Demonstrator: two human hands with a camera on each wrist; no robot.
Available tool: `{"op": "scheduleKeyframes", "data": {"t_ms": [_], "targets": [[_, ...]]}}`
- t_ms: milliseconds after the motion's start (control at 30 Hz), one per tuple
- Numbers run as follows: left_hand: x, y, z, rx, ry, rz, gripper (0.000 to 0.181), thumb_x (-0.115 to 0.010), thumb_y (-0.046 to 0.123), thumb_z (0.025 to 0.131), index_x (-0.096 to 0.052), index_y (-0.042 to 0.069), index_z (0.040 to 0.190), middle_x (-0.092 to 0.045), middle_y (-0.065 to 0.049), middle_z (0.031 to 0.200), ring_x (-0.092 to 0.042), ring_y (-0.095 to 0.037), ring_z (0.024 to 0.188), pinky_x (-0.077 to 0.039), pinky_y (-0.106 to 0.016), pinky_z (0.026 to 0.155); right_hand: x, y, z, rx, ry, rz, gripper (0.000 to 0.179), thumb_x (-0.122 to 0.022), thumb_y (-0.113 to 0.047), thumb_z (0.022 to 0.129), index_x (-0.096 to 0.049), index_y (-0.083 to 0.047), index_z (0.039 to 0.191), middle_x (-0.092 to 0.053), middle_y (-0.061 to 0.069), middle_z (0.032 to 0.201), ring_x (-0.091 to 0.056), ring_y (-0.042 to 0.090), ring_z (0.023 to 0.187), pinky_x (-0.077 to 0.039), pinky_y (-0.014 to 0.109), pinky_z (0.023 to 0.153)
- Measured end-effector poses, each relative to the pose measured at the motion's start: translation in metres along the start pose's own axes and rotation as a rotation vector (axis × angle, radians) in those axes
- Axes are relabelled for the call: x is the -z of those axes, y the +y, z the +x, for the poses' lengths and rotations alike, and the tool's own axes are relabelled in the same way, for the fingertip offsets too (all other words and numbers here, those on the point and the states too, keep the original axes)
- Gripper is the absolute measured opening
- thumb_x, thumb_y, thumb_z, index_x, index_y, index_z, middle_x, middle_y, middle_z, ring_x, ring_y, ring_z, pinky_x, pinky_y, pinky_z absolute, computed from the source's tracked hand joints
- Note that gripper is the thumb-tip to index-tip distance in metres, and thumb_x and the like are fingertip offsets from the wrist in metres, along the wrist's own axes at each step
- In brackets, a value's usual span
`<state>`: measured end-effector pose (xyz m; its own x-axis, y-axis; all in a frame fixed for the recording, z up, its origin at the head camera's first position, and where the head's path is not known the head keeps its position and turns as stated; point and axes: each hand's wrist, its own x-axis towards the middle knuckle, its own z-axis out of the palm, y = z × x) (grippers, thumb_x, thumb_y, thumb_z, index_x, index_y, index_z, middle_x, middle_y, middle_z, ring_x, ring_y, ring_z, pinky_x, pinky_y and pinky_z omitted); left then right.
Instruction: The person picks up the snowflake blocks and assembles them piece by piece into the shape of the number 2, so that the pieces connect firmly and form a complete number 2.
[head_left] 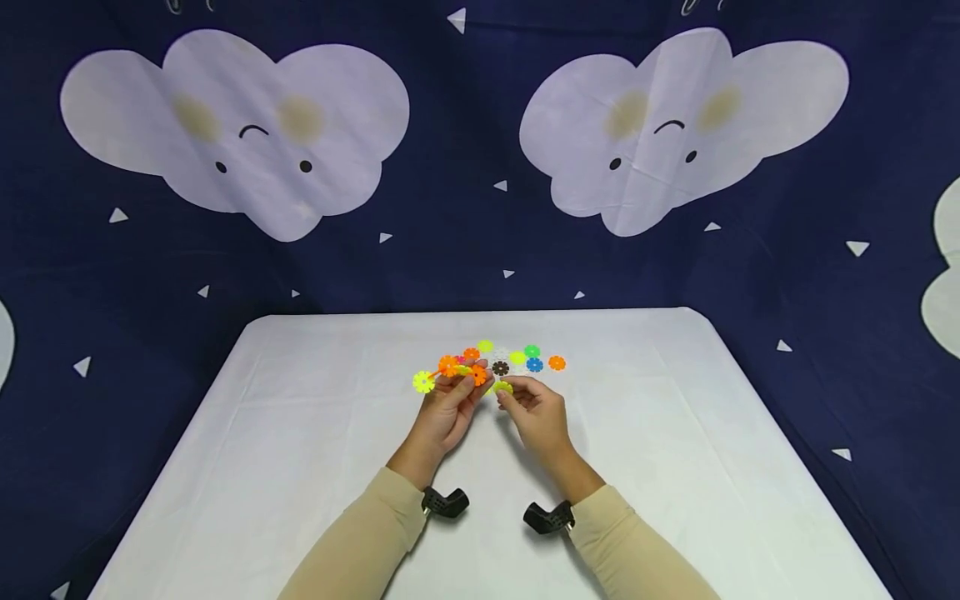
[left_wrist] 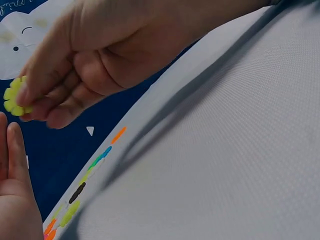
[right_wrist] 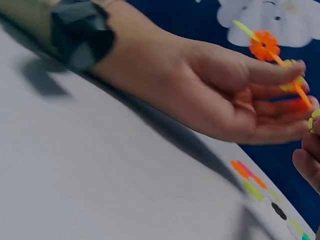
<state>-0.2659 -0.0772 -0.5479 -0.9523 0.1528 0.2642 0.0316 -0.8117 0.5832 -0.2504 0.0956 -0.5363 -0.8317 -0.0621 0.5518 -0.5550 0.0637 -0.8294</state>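
Observation:
Over the white table, my left hand (head_left: 450, 412) holds a joined string of flower-shaped plastic discs between thumb and fingers. The string has a yellow disc (head_left: 423, 382) at its left end and orange discs (head_left: 447, 365) along it; in the right wrist view an orange disc (right_wrist: 265, 46) stands edge-on to its neighbours. Close beside it, my right hand (head_left: 542, 417) pinches a single yellow flower disc (head_left: 502, 387) between thumb and fingertips. The left wrist view shows this disc (left_wrist: 12, 97) just above the left hand's straight fingers (left_wrist: 16, 155).
Loose flower discs lie beyond the hands on the white table (head_left: 300, 467), among them a dark brown disc (head_left: 500, 367), a blue disc (head_left: 534, 365), a green disc (head_left: 532, 351) and an orange disc (head_left: 557, 363). Behind the table hangs a dark blue cloth (head_left: 450, 267) with clouds.

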Motion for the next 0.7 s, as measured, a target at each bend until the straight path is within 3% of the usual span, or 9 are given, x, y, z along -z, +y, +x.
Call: {"op": "scheduleKeyframes", "data": {"t_ms": [167,367,567,700], "targets": [[-0.001,0.000,-0.002,0.044,0.071,0.041,0.031,-0.054,-0.014,0.104,-0.074,0.003,0.121,-0.073,-0.011,0.124,-0.071,-0.025,0.110,-0.052,-0.035,0.106,-0.011,-0.015,-0.004,0.084,0.004,0.015,0.024,-0.075,0.025,0.083,-0.067,0.018,0.103,-0.071,0.029,0.082,-0.071,0.048,0.066,-0.064,0.036,0.062],[-0.002,0.002,-0.002,0.077,0.074,0.080,0.032,-0.058,-0.015,0.101,-0.073,0.006,0.119,-0.073,-0.009,0.122,-0.071,-0.023,0.111,-0.052,-0.032,0.105,-0.016,-0.038,-0.002,0.137,0.032,0.009,0.021,-0.075,0.029,0.080,-0.067,0.020,0.097,-0.071,0.031,0.080,-0.071,0.046,0.063,-0.064,0.039,0.059],[-0.002,0.003,-0.001,0.076,0.044,0.126,0.026,-0.068,-0.010,0.097,-0.075,0.002,0.118,-0.072,-0.016,0.120,-0.070,-0.023,0.110,-0.055,-0.031,0.100,-0.018,-0.027,-0.002,0.233,0.077,-0.037,0.024,-0.075,0.030,0.077,-0.069,0.018,0.096,-0.072,0.028,0.079,-0.071,0.042,0.060,-0.063,0.032,0.057],[-0.003,0.003,-0.002,0.073,0.067,0.162,0.027,-0.071,-0.012,0.093,-0.075,-0.001,0.118,-0.073,-0.019,0.118,-0.070,-0.025,0.111,-0.057,-0.030,0.097,-0.018,-0.011,-0.004,0.273,0.088,-0.079,0.022,-0.079,0.025,0.079,-0.072,0.012,0.096,-0.074,0.021,0.079,-0.073,0.034,0.060,-0.062,0.027,0.057]]}}
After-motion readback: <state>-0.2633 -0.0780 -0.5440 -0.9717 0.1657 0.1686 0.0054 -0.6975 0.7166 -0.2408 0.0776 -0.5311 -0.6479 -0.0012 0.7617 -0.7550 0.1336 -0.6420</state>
